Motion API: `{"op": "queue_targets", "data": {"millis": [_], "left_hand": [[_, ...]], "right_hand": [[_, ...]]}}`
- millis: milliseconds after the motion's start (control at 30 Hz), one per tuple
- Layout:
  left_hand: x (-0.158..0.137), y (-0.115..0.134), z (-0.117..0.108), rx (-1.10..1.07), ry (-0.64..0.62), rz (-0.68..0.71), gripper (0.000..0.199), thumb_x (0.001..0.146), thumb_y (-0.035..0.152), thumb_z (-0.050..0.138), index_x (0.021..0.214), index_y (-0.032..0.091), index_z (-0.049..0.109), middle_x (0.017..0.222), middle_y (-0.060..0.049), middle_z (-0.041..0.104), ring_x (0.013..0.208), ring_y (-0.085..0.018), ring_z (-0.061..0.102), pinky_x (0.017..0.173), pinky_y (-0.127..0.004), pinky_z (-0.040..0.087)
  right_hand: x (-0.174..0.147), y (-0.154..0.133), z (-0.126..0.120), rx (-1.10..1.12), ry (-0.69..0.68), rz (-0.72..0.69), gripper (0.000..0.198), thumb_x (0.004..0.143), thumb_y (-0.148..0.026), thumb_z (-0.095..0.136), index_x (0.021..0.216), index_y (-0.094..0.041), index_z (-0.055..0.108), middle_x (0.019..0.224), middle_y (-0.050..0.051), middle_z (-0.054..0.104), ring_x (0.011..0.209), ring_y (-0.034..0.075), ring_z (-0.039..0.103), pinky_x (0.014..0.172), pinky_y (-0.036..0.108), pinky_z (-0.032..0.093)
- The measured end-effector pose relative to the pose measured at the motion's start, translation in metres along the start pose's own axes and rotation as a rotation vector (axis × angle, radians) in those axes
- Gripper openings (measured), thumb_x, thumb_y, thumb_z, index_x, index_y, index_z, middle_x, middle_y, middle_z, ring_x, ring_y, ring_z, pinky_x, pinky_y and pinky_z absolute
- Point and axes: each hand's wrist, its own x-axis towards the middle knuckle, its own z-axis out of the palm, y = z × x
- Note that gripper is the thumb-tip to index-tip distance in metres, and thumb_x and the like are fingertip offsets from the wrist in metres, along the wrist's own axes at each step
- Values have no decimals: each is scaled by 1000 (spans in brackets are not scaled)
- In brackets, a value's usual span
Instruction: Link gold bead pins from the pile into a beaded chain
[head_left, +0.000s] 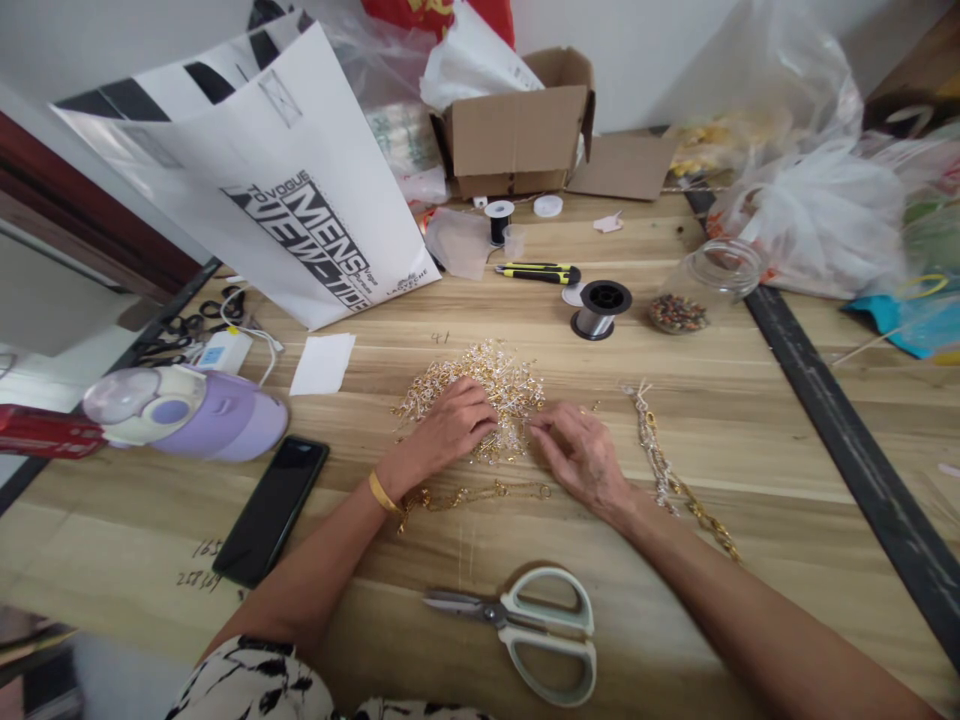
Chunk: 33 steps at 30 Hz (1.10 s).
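You seem to be picking through the heap of tiny pieces (480,372) at mid-frame; your left hand (455,418) curls over it, your right hand (581,452) is at its right edge; I cannot tell whether either's fingers are clamped on anything; the next move probably calls for a light pinch; the pieces look shiny, gold and clear; below lies a slim chain (469,493) on the wood-grained desk (367,610).

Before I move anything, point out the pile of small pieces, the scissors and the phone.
Pile of small pieces (508,384), head view, its visible middle.
Scissors (493,612), head view, the pivot.
Phone (273,510), head view, the dark screen.
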Motion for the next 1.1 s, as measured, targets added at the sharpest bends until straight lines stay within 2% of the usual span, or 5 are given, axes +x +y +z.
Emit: {"op": "queue_targets", "data": {"millis": [1100], "left_hand": [[2, -1, -7, -58, -86, 40, 12, 87, 21, 59, 82, 16, 68, 83, -5, 62, 94, -21, 49, 88, -35, 41]], "right_hand": [[0, -1, -1, -12, 5, -17, 8, 91, -18, 51, 86, -18, 56, 76, 3, 60, 71, 16, 54, 68, 29, 41]]}}
